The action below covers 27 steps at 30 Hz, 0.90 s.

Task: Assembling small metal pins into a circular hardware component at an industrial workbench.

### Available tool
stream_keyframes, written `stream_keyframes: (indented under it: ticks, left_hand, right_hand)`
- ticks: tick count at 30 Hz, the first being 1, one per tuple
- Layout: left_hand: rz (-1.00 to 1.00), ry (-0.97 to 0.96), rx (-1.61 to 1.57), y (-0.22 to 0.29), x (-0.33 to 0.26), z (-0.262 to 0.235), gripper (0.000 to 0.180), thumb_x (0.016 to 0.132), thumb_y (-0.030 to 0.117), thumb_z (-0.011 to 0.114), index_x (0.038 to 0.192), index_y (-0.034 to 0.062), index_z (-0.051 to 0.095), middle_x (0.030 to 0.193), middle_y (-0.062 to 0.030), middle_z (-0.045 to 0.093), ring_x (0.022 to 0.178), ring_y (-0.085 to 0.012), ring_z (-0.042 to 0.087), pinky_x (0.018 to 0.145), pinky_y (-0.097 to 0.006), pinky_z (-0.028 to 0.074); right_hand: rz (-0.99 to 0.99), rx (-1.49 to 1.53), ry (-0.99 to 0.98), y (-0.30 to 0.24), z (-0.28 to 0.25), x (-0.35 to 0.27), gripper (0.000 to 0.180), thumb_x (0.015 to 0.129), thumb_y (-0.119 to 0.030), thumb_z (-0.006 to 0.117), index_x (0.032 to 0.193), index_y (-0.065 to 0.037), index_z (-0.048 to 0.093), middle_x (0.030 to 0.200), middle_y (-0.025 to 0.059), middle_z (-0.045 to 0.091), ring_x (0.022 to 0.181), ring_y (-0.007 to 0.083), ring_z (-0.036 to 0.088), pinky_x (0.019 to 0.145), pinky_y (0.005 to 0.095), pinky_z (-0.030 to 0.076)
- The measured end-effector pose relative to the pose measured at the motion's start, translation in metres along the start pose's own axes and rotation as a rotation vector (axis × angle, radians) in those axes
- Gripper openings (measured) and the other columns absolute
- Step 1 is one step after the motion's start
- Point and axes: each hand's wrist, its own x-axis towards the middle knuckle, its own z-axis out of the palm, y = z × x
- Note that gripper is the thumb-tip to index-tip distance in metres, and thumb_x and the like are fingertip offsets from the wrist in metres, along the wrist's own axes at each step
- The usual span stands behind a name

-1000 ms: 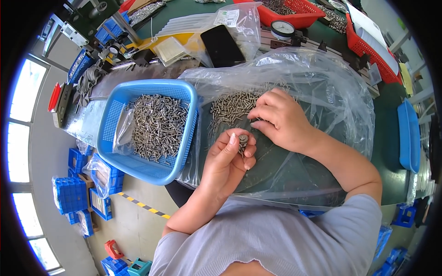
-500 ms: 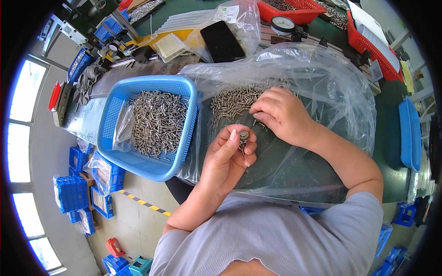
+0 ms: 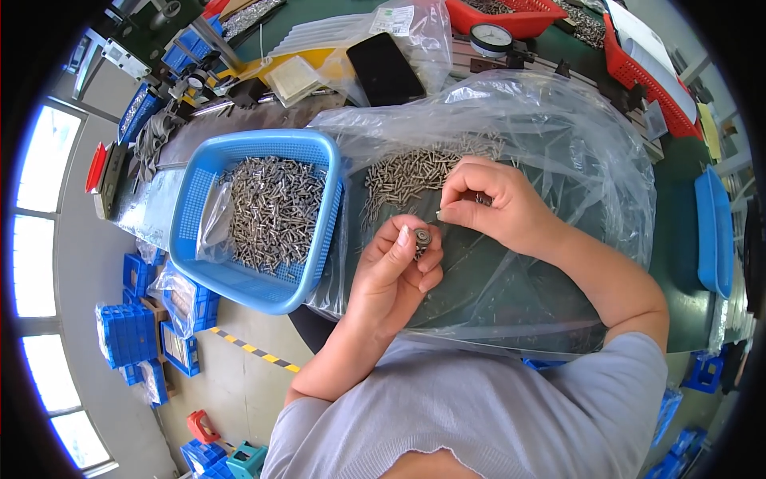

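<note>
Between the thumb and fingers of my left hand (image 3: pixel 392 267) is a small round metal part (image 3: pixel 423 237) with a ringed face and a hole at its centre. My right hand (image 3: pixel 496 201) is closed just to the right and slightly farther away. Its thumb and forefinger pinch a small metal pin (image 3: pixel 438 214), and a few more pins show within its curled fingers. Beyond both hands, a pile of brassy-grey pins (image 3: pixel 408 174) lies on a clear plastic sheet (image 3: pixel 550 295). At left, a blue basket (image 3: pixel 307 294) holds many similar small metal pieces (image 3: pixel 275 215).
A black phone (image 3: pixel 386 70) rests on plastic bags at the back. Behind the sheet stand a round dial gauge (image 3: pixel 490 40) and a red basket (image 3: pixel 519 28). Another red basket (image 3: pixel 638 73) with papers is at far right, above a blue tray (image 3: pixel 710 231).
My right hand has moved slightly right and nearer, away from the pin pile, with its fingers curled and a pin at the fingertips. My left hand stays almost in place.
</note>
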Motion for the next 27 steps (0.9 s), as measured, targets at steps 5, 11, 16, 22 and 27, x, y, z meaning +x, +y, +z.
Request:
stream_keyframes:
  ticks: [5, 11, 16, 22, 27]
  left_hand:
    - [-0.041, -0.001, 0.055, 0.002, -0.001, 0.001, 0.018, 0.093, 0.023, 0.057, 0.104, 0.0081, 0.056, 0.087, -0.006, 0.054, 0.067, -0.01, 0.043, 0.055, -0.023, 0.035]
    - [-0.078, 0.034, 0.081, 0.001, -0.002, 0.002, 0.018, 0.093, 0.023, 0.057, 0.104, 0.0089, 0.057, 0.086, -0.0052, 0.056, 0.065, -0.0095, 0.042, 0.054, -0.023, 0.034]
    - [-0.076, 0.021, 0.078, 0.001, -0.003, 0.001, 0.018, 0.093, 0.023, 0.057, 0.104, 0.009, 0.057, 0.086, -0.0048, 0.057, 0.064, -0.0094, 0.042, 0.054, -0.023, 0.034]
    - [-0.068, 0.022, 0.097, 0.001, 0.003, 0.008, 0.017, 0.092, 0.023, 0.059, 0.098, 0.0079, 0.056, 0.078, -0.0014, 0.051, 0.062, -0.0087, 0.041, 0.052, -0.022, 0.031]
    - [-0.091, -0.017, 0.117, 0.003, 0.004, 0.005, 0.021, 0.09, 0.026, 0.062, 0.095, 0.0077, 0.054, 0.075, -0.0012, 0.05, 0.059, -0.0084, 0.039, 0.05, -0.022, 0.03]
  right_hand:
    - [0.181, 0.49, -0.148, -0.006, 0.005, -0.004, 0.01, 0.085, -0.009, 0.067, 0.085, -0.003, 0.06, 0.079, -0.0025, 0.058, 0.074, 0.0041, 0.051, 0.066, 0.02, 0.042]
    - [0.163, 0.438, -0.153, -0.008, 0.009, -0.006, 0.01, 0.084, -0.01, 0.068, 0.085, -0.003, 0.06, 0.077, -0.002, 0.058, 0.073, 0.0045, 0.052, 0.064, 0.0204, 0.042]
    - [0.142, 0.325, -0.148, -0.013, 0.008, -0.006, 0.015, 0.085, -0.015, 0.067, 0.084, -0.001, 0.062, 0.075, 0.0006, 0.063, 0.073, 0.0049, 0.057, 0.066, 0.021, 0.046]
    - [-0.063, 0.148, -0.074, -0.005, 0.011, -0.005, 0.017, 0.078, -0.014, 0.074, 0.085, -0.006, 0.06, 0.085, -0.0009, 0.055, 0.074, 0.0079, 0.051, 0.065, 0.0226, 0.041]
    - [-0.18, 0.166, -0.119, 0.005, 0.012, -0.003, 0.021, 0.074, -0.014, 0.077, 0.088, -0.01, 0.061, 0.091, 0.0012, 0.053, 0.081, 0.0135, 0.051, 0.068, 0.0262, 0.041]
